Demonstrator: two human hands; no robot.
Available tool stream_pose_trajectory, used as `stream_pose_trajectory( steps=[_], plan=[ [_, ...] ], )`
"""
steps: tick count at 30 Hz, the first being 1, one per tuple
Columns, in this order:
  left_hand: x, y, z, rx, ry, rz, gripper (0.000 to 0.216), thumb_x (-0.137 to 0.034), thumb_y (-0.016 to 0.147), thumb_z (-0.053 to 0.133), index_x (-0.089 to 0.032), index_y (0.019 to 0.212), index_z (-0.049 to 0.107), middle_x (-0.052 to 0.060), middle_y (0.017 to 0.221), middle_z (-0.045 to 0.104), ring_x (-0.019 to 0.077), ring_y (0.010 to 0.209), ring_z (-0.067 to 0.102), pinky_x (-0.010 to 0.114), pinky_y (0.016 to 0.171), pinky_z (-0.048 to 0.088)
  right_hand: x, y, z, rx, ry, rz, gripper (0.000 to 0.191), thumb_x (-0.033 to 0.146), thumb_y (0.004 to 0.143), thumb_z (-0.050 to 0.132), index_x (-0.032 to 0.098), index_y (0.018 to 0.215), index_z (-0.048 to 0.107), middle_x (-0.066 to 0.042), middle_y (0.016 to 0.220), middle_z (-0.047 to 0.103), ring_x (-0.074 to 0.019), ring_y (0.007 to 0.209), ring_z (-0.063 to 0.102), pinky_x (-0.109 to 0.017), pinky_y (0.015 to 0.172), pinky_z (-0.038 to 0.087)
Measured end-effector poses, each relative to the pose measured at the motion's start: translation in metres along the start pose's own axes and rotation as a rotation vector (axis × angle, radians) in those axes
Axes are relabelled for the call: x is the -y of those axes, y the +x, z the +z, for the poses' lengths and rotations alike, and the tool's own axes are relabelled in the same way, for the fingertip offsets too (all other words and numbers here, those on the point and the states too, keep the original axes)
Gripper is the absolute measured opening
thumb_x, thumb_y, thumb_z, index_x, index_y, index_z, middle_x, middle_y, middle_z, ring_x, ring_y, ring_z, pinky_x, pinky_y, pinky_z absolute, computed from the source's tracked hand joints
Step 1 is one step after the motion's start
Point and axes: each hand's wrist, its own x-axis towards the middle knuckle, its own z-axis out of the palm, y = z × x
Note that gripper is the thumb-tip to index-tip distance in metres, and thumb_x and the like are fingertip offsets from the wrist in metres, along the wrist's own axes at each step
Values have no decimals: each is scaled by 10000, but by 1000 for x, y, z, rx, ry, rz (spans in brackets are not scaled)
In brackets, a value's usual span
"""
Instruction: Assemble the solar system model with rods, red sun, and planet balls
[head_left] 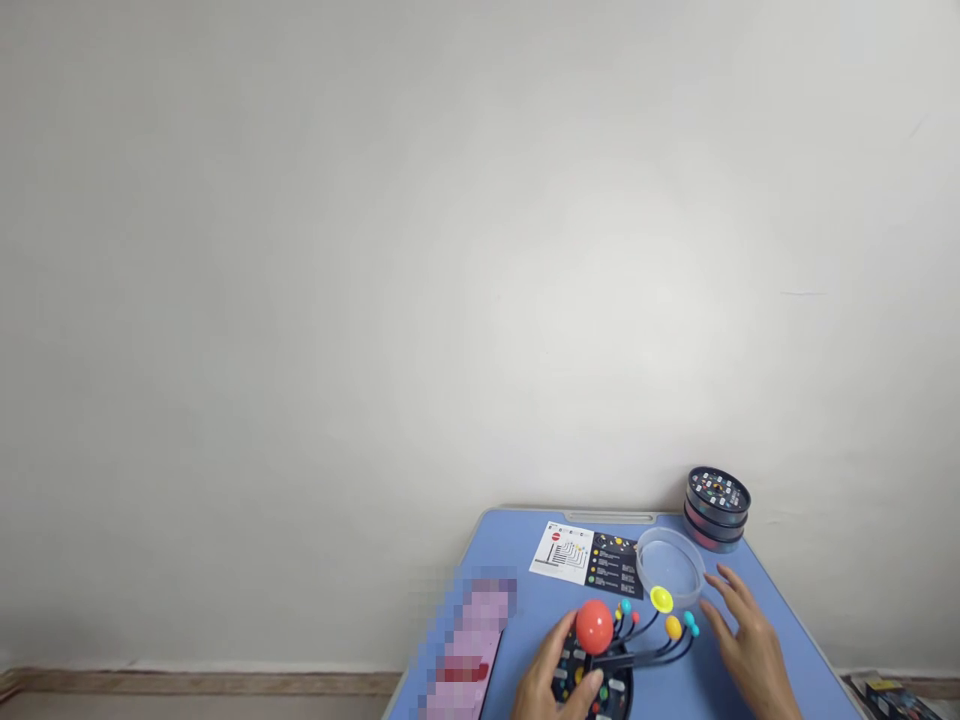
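A solar system model stands on the blue table (525,535): a red-orange ball (595,624) on a black round base (600,685), with black arms carrying small coloured balls, among them a yellow one (661,599) and an orange one (673,628). My left hand (551,680) curls around the base at the lower left, fingers on it. My right hand (746,640) hovers to the right of the arms, fingers spread and empty, near a clear round lid (670,568).
An instruction leaflet (589,557) lies behind the model. A stack of round dark tins (717,508) sits at the table's back right corner. A blurred pinkish object (472,640) lies at the left. A plain white wall fills most of the view.
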Motion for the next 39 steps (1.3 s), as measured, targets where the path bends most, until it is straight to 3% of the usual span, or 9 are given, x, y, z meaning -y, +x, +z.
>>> stream_pose_trajectory(
  steps=[3,7,12,22,28,33,39],
  plan=[
    [-14,9,8,74,-143,-104,575,-440,741,688,-160,1241,643,127,1208,704,290,1091,662,325,959,516,26,-8,-22,-90,90,-57,303,396,911,537,218,1094,701,-124,1188,693,-255,916,727,-256,535,604],
    [-29,15,8,175,-275,-132,637,-486,753,708,-168,1294,594,118,1246,678,298,1154,621,318,967,508,69,-12,-37,-80,140,-396,253,251,913,578,232,1144,679,-99,1123,722,-257,1024,696,-321,797,612],
    [-36,18,5,234,-384,-171,613,-491,799,685,-161,1305,584,118,1295,644,296,1202,585,313,996,488,99,0,-30,17,84,-584,349,242,911,581,220,1258,604,-91,1158,715,-247,1049,686,-334,843,600],
    [-12,26,9,308,-434,-134,716,-379,676,804,-149,1318,585,142,1269,657,328,1155,606,353,979,497,104,11,-5,-2,23,-646,272,276,918,557,210,1171,632,-89,1079,741,-258,983,699,-361,794,587],
    [-11,33,20,212,-375,-182,574,-418,625,804,-128,1112,717,143,1164,712,338,1099,630,378,986,485,111,9,4,15,80,-645,217,217,955,485,210,1115,632,-81,1023,738,-231,940,693,-366,796,571],
    [-12,31,25,174,-401,-233,498,-473,588,818,-135,948,756,102,936,766,313,918,677,354,865,541,112,9,6,8,93,-622,222,199,955,484,205,1139,608,-66,981,745,-222,899,695,-359,780,567],
    [-15,28,27,176,-307,-238,432,-554,664,744,-130,743,729,59,722,713,251,725,644,298,714,529,111,7,7,-47,39,-637,260,182,962,448,195,1177,595,-64,958,752,-228,882,701,-373,776,564]
  ],
)
